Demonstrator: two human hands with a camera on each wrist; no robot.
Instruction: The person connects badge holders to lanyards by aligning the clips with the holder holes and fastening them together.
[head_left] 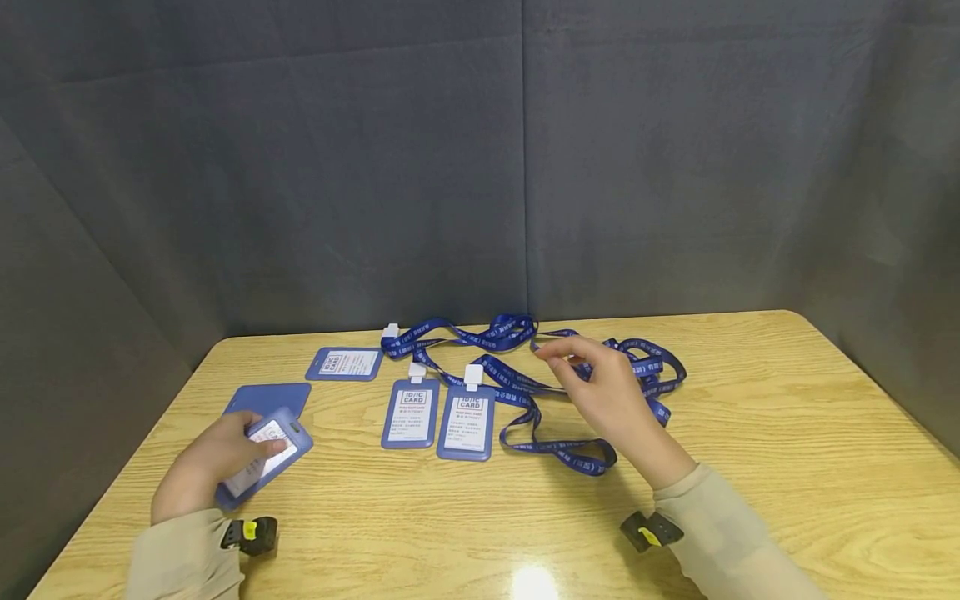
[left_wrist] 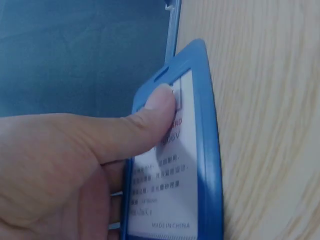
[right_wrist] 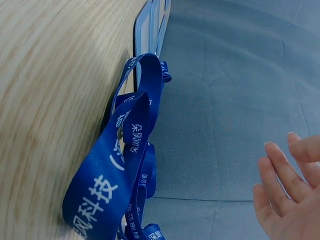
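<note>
My left hand (head_left: 217,457) holds a blue ID card holder (head_left: 298,440) tilted up at the table's left, the thumb across its printed white card (left_wrist: 165,195) and the other fingers behind. Just behind it lies another blue card holder (head_left: 281,397), partly hidden by the hand. My right hand (head_left: 600,387) hovers over the blue lanyards (head_left: 525,385), fingers loosely bent with nothing between them. In the right wrist view a lanyard loop (right_wrist: 102,185) with white lettering stands up from the table, apart from the fingers (right_wrist: 282,175).
Two card holders with white clips, a left one (head_left: 410,414) and a right one (head_left: 466,422), lie mid-table. A sideways card holder (head_left: 375,364) lies behind them, near a white clip (head_left: 391,331). A grey curtain (head_left: 480,167) hangs along the wooden table's (head_left: 360,533) back edge.
</note>
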